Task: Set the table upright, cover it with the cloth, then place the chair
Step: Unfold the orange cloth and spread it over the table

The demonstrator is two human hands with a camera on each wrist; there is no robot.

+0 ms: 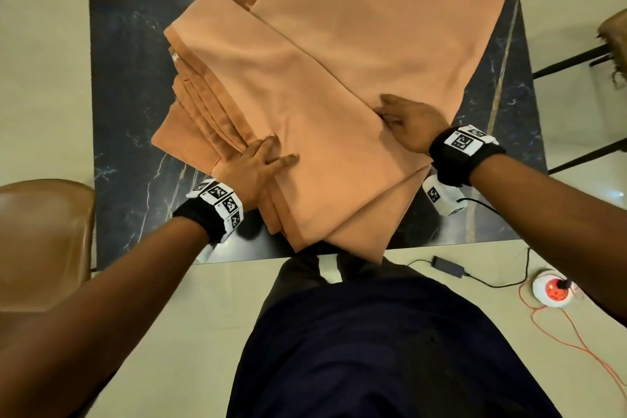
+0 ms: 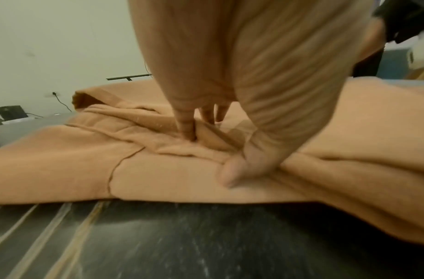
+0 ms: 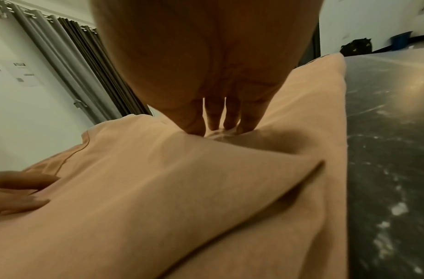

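The dark marble table (image 1: 129,78) stands upright, with a folded orange cloth (image 1: 339,61) lying slantwise over its middle. At the cloth's near left edge my left hand (image 1: 268,156) has its fingers tucked into the stacked folds and its thumb on the top layer. The left wrist view shows those fingers (image 2: 189,130) dug into a fold of the cloth (image 2: 63,169). Further right, my right hand (image 1: 390,112) pinches a crease. Its fingertips (image 3: 215,120) are sunk into the cloth (image 3: 182,188). A brown chair (image 1: 40,241) stands at the table's near left corner.
A second seat on black legs (image 1: 614,41) is off the table's right side. On the floor at my right lie a power adapter (image 1: 448,265), a red and white socket reel (image 1: 551,292) and an orange cord. Bare tabletop (image 3: 385,132) shows right of the cloth.
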